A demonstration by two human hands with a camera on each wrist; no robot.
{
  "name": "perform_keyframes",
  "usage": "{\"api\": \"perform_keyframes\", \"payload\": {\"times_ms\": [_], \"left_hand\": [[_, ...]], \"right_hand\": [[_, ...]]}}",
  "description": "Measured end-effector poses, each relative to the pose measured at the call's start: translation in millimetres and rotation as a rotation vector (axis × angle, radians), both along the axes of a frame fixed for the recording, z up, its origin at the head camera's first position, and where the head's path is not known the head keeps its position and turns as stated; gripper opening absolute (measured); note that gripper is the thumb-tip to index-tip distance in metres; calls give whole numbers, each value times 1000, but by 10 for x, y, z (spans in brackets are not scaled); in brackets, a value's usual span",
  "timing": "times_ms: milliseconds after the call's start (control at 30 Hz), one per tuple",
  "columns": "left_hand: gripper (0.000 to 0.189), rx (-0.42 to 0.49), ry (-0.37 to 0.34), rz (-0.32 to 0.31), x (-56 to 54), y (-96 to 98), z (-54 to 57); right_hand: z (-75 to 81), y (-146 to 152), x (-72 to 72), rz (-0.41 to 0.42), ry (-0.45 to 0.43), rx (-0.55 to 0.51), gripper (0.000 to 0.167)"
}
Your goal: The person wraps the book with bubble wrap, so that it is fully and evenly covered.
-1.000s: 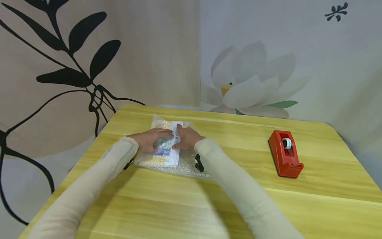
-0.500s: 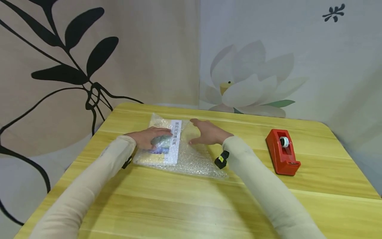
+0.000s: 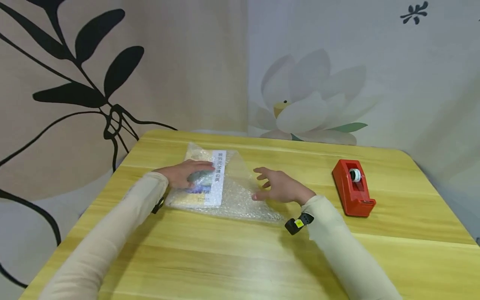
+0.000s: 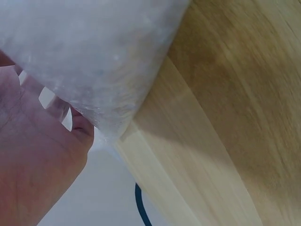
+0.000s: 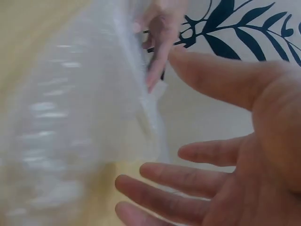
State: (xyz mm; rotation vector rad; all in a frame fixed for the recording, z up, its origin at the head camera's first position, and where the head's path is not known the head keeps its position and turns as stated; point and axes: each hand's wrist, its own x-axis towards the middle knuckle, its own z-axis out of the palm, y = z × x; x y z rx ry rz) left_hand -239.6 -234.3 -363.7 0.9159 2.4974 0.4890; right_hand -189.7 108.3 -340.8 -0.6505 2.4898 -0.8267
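A book (image 3: 216, 191) with a white spine strip and a colourful cover lies in a sheet of bubble wrap (image 3: 245, 200) on the table. My left hand (image 3: 183, 173) rests on the book's left part, thumb and fingers spread over the wrap. The left wrist view shows its palm (image 4: 37, 150) beside the wrap's corner (image 4: 108, 61). My right hand (image 3: 283, 186) hovers at the wrap's right edge, fingers apart and holding nothing. Its loosely spread fingers (image 5: 164, 195) stand near the shiny wrap (image 5: 80, 103) in the right wrist view.
A red tape dispenser (image 3: 352, 189) with a small white roll stands on the right part of the wooden table (image 3: 210, 258). Behind the table hangs a pale backdrop (image 3: 210, 62) printed with dark leaves and a lotus.
My right hand has moved right from the book, across the bubble wrap to its right edge, and the wrap's right part now lies spread out. The left hand stays on the book.
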Motion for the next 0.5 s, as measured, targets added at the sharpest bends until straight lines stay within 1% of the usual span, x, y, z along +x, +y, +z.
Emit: {"api": "perform_keyframes", "payload": {"times_ms": [100, 167, 233, 300, 400, 433, 500], "left_hand": [[76, 8, -4, 4, 4, -11, 3], [75, 17, -5, -4, 8, -9, 6], [75, 18, -10, -2, 14, -7, 9], [75, 17, -13, 7, 23, -9, 16], [75, 15, -15, 24, 32, -12, 26], [75, 13, -15, 27, 31, -13, 28], [75, 13, -21, 29, 32, -12, 33]], "right_hand": [[-114, 59, 91, -23, -16, -17, 84], [-176, 102, 155, -40, -23, -45, 83], [-216, 138, 216, -49, -34, -90, 83], [-251, 163, 269, -76, -55, -144, 85], [-303, 199, 345, -125, -124, -242, 88], [-321, 209, 372, -156, -162, -281, 88], [-355, 221, 423, -204, -263, -396, 88]]}}
